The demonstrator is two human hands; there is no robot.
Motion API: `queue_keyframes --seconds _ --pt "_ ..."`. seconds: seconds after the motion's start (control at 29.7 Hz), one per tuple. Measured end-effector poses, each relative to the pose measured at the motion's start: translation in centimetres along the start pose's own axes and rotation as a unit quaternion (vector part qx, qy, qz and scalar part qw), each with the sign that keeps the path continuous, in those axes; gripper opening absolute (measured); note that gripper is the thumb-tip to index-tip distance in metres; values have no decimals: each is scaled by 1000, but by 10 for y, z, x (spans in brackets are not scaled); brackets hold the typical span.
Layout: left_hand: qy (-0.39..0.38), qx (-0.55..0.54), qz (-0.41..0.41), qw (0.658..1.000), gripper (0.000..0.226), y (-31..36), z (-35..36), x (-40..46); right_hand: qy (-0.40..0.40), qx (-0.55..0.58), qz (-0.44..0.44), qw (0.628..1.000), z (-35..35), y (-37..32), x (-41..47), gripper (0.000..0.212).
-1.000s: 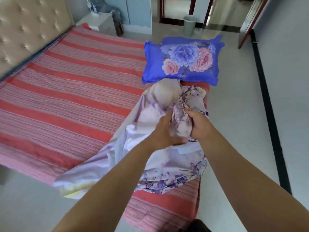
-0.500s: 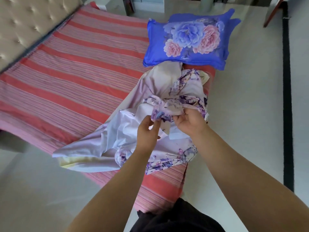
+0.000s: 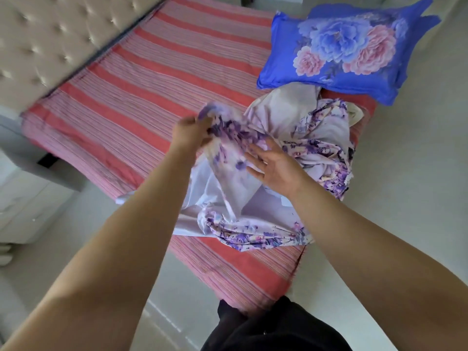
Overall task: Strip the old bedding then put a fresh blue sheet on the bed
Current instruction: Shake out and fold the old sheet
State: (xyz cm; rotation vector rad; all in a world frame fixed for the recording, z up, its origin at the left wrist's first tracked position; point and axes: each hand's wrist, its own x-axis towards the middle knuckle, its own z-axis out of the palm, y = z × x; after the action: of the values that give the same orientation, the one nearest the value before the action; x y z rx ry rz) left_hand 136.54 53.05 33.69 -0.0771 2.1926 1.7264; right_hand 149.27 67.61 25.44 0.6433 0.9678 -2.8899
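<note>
The crumpled lilac floral bedding (image 3: 291, 158) lies heaped on the near right part of the bed (image 3: 141, 102), its long axis running from the near edge of the mattress toward the far right, where its far end touches the blue floral pillow (image 3: 347, 49); one near fold hangs just over the mattress edge; the left hand (image 3: 192, 134) pinches a purple-printed edge of it, fingers curled tight on the cloth and lifting it a little above the heap; the right hand (image 3: 274, 168) lies just right of that, palm up, fingers straight and spread apart, touching the cloth; the bed shows a red and pink striped cover; the tufted beige headboard (image 3: 58, 39) stands at the far left; pale floor (image 3: 417, 173) lies to the right.
</note>
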Motion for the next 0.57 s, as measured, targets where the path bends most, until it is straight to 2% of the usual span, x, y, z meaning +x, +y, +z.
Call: queue_keyframes --seconds 0.07,0.13,0.2,0.27,0.34,0.4,0.51,0.57 --pt "53 94 120 987 32 23 -6 20 17 11 -3 1000 5 -5 9 46" --pt "66 219 230 946 25 29 -4 24 52 20 -1 998 5 0 13 30" --pt "15 321 314 894 6 9 -4 27 93 -9 19 995 2 21 20 19" --pt "-61 391 357 846 18 -28 -9 32 133 -63 65 987 -10 55 23 15" --pt "-108 428 354 824 23 -69 -17 40 164 -128 135 969 -27 92 24 13" --pt "-120 444 345 819 22 -106 -25 56 175 -226 197 938 -46 127 28 18" --pt "-145 449 285 834 30 -151 -39 77 175 -407 219 870 -73 176 35 20" --pt "-151 444 228 853 28 -170 -48 87 137 -531 233 803 -90 209 43 23"
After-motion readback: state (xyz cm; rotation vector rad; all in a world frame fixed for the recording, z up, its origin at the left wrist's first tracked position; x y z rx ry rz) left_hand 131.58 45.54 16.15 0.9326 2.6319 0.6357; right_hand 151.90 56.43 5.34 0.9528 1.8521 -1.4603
